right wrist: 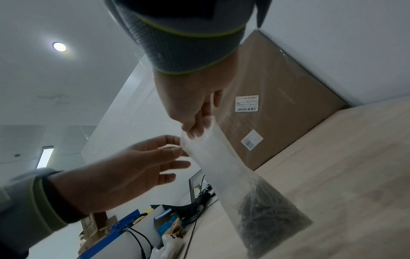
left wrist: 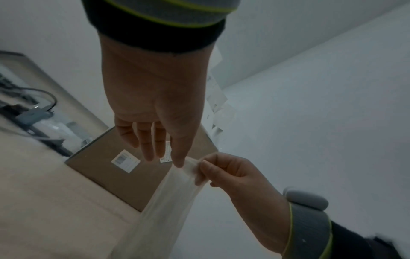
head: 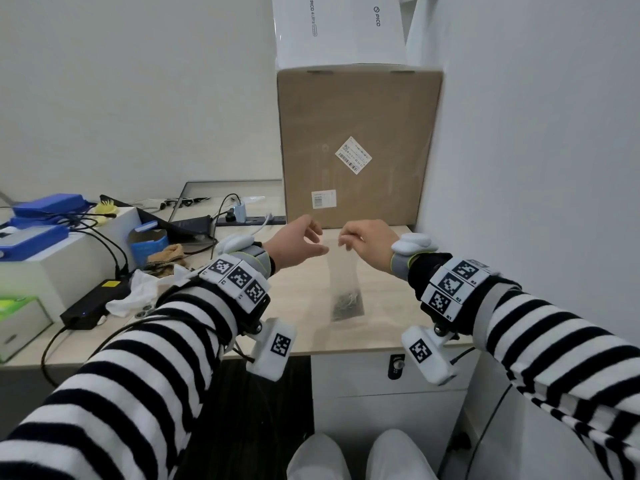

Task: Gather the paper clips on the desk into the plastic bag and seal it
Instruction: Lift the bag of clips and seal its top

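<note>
A clear plastic bag point(head: 343, 271) hangs above the desk point(head: 304, 327), with a dark heap of paper clips point(head: 347, 303) in its bottom. My right hand point(head: 346, 241) pinches the bag's top edge between thumb and fingers; the right wrist view shows the pinch point(right wrist: 195, 129) and the clips point(right wrist: 266, 210) low in the bag point(right wrist: 221, 166). My left hand point(head: 317, 239) is beside the same edge with its fingers straight. In the left wrist view its thumb tip point(left wrist: 179, 163) touches the bag's mouth point(left wrist: 190, 166) next to the right hand point(left wrist: 213, 171). No loose clips show on the desk.
A tall cardboard box point(head: 356, 143) stands right behind the hands with a white box point(head: 339, 29) on top. A white wall point(head: 519, 133) closes the right side. Left of the bag lie a black power adapter point(head: 93, 303), cables, tissue, a blue-topped white box point(head: 52, 244) and a laptop point(head: 194, 209).
</note>
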Demonstrator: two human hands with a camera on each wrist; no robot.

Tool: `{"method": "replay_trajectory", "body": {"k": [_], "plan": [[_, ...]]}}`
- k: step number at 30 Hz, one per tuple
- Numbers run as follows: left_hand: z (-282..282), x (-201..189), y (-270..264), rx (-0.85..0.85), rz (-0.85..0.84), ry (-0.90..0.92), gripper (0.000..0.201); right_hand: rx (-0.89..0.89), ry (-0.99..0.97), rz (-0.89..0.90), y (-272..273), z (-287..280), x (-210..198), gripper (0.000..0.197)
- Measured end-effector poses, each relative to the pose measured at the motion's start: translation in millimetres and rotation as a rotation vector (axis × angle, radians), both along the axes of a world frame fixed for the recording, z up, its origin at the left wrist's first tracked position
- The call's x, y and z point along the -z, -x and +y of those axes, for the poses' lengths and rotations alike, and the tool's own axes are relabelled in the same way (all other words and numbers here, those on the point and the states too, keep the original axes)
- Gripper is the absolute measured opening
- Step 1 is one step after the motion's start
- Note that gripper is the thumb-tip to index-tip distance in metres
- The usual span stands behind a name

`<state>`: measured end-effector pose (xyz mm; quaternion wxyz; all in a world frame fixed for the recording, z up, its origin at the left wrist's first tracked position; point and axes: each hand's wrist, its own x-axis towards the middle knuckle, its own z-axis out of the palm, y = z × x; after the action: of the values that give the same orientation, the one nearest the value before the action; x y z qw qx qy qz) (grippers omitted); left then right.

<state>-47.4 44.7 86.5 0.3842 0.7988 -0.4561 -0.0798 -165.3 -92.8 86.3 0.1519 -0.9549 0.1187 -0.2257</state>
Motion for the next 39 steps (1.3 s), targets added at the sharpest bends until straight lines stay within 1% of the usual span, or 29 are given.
{"method": "replay_trajectory", "body": {"k": [1,2,4,8,11,12,14,16,18,20,23,25,30,33,35,37,39], "plan": [[-1,4,-2,-0.01,0.067,0.005,0.03,-0.003,-0.042,-0.043,-2,-2,0,0.02],[-3,7,-2,-0.015,0.115,0.006,0.026,-0.007,-0.073,-0.079,-3,-3,0,0.02],[-8,13,-3,-0.01,0.184,0.041,0.01,-0.015,-0.107,-0.11,-7,-5,1,0.019],[-21,16,-3,-0.029,0.256,0.171,0.017,-0.014,-0.112,-0.049,-18,-9,4,0.019],[-32,18,-10,-0.089,0.24,0.237,0.013,0.014,-0.161,-0.061,-27,-14,8,0.019],[-35,21,-13,-0.107,0.252,0.246,0.01,0.025,-0.172,-0.078,-30,-15,9,0.019],[-39,28,-20,-0.121,0.288,0.217,0.015,0.026,-0.179,-0.093,-36,-17,10,0.019],[-41,33,-24,-0.098,0.323,0.194,0.007,0.003,-0.186,-0.088,-41,-20,12,0.019],[-43,38,-27,-0.09,0.335,0.22,0.015,-0.012,-0.207,-0.074,-43,-23,14,0.019],[-46,41,-32,-0.107,0.323,0.245,0.017,-0.008,-0.225,-0.044,-47,-28,15,0.02],[-51,45,-34,-0.113,0.287,0.229,0.018,0.033,-0.233,0.04,-52,-35,19,0.02],[-54,48,-35,-0.108,0.265,0.218,0.019,0.056,-0.229,0.066,-57,-38,25,0.018],[-53,49,-35,-0.08,0.204,0.201,0.011,0.061,-0.096,0.068,-60,-35,25,0.014],[-49,49,-33,-0.058,0.131,0.158,0.008,0.109,0.091,0.062,-61,-32,24,0.016],[-47,50,-32,-0.059,0.069,0.129,0.007,0.094,0.155,0.084,-62,-28,24,0.017],[-45,52,-30,-0.061,0.054,0.126,0.006,0.08,0.131,0.092,-63,-28,25,0.017],[-43,52,-30,-0.063,0.06,0.131,0.006,0.091,0.032,0.075,-62,-29,26,0.016]]}}
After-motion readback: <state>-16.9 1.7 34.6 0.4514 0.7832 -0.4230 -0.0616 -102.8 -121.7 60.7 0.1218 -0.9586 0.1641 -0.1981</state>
